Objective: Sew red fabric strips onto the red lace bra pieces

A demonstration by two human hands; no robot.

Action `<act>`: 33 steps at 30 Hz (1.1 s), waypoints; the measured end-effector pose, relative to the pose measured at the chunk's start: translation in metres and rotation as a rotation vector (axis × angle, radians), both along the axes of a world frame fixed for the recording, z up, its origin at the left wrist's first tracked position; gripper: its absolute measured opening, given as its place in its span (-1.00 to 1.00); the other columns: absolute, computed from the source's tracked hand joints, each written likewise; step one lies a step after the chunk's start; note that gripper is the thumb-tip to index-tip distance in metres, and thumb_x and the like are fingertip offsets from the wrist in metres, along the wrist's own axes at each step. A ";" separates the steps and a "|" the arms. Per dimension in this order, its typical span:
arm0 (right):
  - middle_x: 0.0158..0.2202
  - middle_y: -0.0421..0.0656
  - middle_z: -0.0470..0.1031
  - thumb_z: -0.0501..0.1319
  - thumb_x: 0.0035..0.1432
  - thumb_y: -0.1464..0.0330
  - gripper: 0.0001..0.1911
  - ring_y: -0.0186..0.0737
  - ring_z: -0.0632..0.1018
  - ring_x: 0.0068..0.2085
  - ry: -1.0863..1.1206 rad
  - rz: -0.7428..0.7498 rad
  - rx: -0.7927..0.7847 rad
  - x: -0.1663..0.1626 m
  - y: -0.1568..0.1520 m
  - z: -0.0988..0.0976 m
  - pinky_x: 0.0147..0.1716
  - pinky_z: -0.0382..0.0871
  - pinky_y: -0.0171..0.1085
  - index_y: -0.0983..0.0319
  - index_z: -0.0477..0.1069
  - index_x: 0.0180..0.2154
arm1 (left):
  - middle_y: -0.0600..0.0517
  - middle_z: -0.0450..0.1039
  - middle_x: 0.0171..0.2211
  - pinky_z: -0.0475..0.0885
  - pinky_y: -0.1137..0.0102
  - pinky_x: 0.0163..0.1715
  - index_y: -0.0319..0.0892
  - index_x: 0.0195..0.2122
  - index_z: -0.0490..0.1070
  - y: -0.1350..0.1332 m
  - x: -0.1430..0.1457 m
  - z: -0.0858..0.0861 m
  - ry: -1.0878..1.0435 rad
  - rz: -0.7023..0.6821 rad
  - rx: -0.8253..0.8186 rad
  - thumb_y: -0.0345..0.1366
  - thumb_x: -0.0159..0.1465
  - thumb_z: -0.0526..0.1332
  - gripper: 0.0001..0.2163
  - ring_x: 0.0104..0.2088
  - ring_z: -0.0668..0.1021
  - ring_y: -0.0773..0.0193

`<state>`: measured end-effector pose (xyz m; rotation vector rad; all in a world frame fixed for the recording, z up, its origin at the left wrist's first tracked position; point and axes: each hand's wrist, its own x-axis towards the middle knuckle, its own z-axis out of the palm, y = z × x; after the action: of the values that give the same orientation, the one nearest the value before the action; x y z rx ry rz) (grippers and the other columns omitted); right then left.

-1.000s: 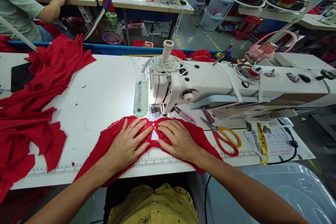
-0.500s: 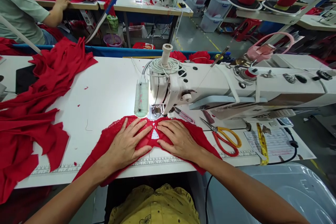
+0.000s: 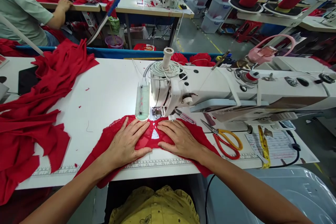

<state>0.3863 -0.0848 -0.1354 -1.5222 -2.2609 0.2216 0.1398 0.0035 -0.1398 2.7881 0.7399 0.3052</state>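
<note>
A red lace-trimmed garment piece [image 3: 105, 147] lies spread on the white table in front of the sewing machine [image 3: 210, 87]. On its left half my left hand [image 3: 127, 140] rests flat with the fingers stretched out. My right hand [image 3: 181, 138] lies flat on the other half, its fingers also extended. Between the two hands a small opening in the cloth shows the white surface beneath. The cloth's far edge sits just before the presser foot [image 3: 157, 112]; whether it reaches under the foot I cannot tell.
Orange-and-red-handled scissors [image 3: 227, 141] lie to the right, with small thread snips [image 3: 185, 115] by the machine. A yellow tape measure [image 3: 264, 147] crosses a paper sheet. Red fabric [image 3: 49, 112] is heaped at the left. A clear plastic bin [image 3: 262, 189] stands at lower right. A co-worker [image 3: 23, 14] sits beyond.
Both hands stay flat on the red cloth in almost the same place. The whole view has shifted very slightly.
</note>
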 end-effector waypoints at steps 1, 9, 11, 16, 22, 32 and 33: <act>0.16 0.01 0.45 0.24 0.27 0.12 -0.47 0.01 0.44 0.15 -0.002 0.000 0.000 0.000 0.000 0.000 0.20 0.26 0.03 0.25 0.36 0.17 | -0.13 0.24 0.32 0.11 -0.18 0.30 -0.09 0.39 0.09 0.000 0.000 0.000 0.001 -0.003 0.004 0.17 0.32 0.12 -0.29 0.32 0.25 -0.12; 0.17 0.01 0.44 0.24 0.27 0.14 -0.48 0.03 0.45 0.15 -0.003 -0.001 -0.020 -0.001 0.000 0.002 0.18 0.27 0.05 0.22 0.35 0.19 | -0.08 0.23 0.32 0.15 -0.25 0.24 0.13 0.31 0.24 0.000 0.000 -0.001 0.015 -0.031 0.020 0.11 0.35 0.12 -0.47 0.31 0.25 -0.17; 0.16 0.02 0.44 0.24 0.27 0.15 -0.48 0.03 0.44 0.15 0.005 0.001 -0.015 -0.001 0.000 0.002 0.17 0.28 0.05 0.21 0.35 0.19 | -0.08 0.23 0.32 0.13 -0.26 0.25 0.13 0.31 0.24 0.000 0.000 -0.001 0.010 -0.026 0.012 0.11 0.35 0.13 -0.47 0.31 0.25 -0.18; 0.16 0.02 0.44 0.24 0.28 0.14 -0.49 0.04 0.43 0.16 0.012 0.005 -0.001 -0.001 0.001 0.000 0.18 0.27 0.05 0.23 0.35 0.17 | -0.09 0.20 0.33 0.11 -0.27 0.25 0.11 0.30 0.26 0.001 0.001 0.001 0.022 -0.040 0.015 0.11 0.35 0.12 -0.47 0.32 0.24 -0.17; 0.15 0.03 0.45 0.22 0.29 0.13 -0.49 0.02 0.43 0.16 0.025 0.026 0.044 0.000 0.001 -0.003 0.16 0.30 0.02 0.28 0.36 0.15 | -0.08 0.17 0.35 0.08 -0.24 0.27 0.10 0.31 0.25 0.000 0.000 0.003 0.036 -0.042 0.034 0.10 0.35 0.12 -0.47 0.35 0.19 -0.14; 0.14 0.03 0.44 0.22 0.29 0.15 -0.51 0.01 0.43 0.16 0.031 0.031 0.042 0.000 0.001 -0.002 0.16 0.32 0.02 0.26 0.36 0.15 | -0.10 0.18 0.35 0.05 -0.24 0.29 0.00 0.30 0.26 -0.001 0.000 0.003 0.012 -0.033 0.022 0.10 0.35 0.14 -0.45 0.37 0.17 -0.12; 0.14 0.03 0.44 0.22 0.29 0.15 -0.51 0.01 0.43 0.16 0.033 0.030 0.044 0.000 0.001 -0.002 0.16 0.31 0.03 0.26 0.36 0.15 | -0.09 0.18 0.35 0.05 -0.24 0.30 0.01 0.30 0.27 -0.001 0.000 0.003 0.009 -0.032 0.022 0.09 0.35 0.14 -0.46 0.37 0.17 -0.11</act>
<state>0.3867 -0.0842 -0.1377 -1.4526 -2.2499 0.2032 0.1397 0.0024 -0.1371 2.8210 0.6968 0.2973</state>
